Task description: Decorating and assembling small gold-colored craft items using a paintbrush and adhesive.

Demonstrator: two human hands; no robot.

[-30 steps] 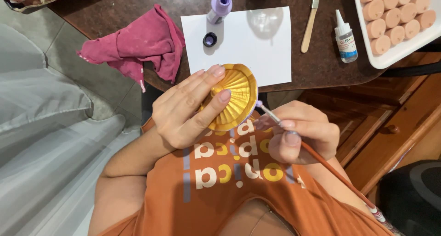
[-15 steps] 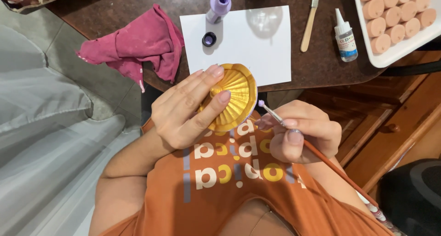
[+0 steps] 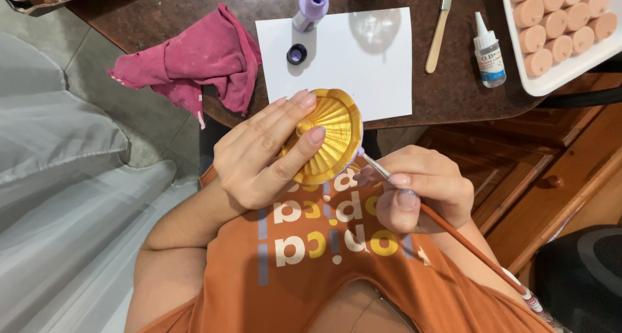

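While the left hand (image 3: pixel 262 158) clamps the gold ribbed disc (image 3: pixel 327 135) at frame centre, fingers lie across its fluted face and the thumb presses on the lower part, so the grip is closed on the piece. Disc: round, radial ridges like a shell or fan, metallic yellow-gold coat, slightly glossy, held tilted above the person's orange printed shirt (image 3: pixel 311 255), just off the table edge. Right hand (image 3: pixel 424 190) at 4 o'clock from the disc, fingers pinched tight on a thin paintbrush (image 3: pixel 466 245); reddish-brown wooden handle runs out toward 4–5 o'clock, metal ferrule and fine tip point to 10 o'clock, tip touching or just beside the disc's lower right rim, cannot tell which. Dark brown wooden table (image 3: pixel 194 9) at 12 o'clock. On it: white paper sheet (image 3: pixel 363 74), flat, rectangular, directly above the disc; small lilac paint bottle (image 3: pixel 311 6) lying open at the sheet's top left corner, its dark round cap (image 3: pixel 297 53) just below on the paper. Crumpled magenta cloth (image 3: pixel 194 61) at 10 o'clock, soft, draped over the table edge. Second brush with pale wooden handle (image 3: pixel 439 28) at 1 o'clock, just right of the sheet. Small clear glue bottle (image 3: pixel 487 48) with nozzle tip beside it. White tray (image 3: pixel 551 80) at 2 o'clock, filled with rows of smooth peach-coloured round pieces (image 3: pixel 551 15). Grey fabric (image 3: pixel 65 177) at 8–9 o'clock.
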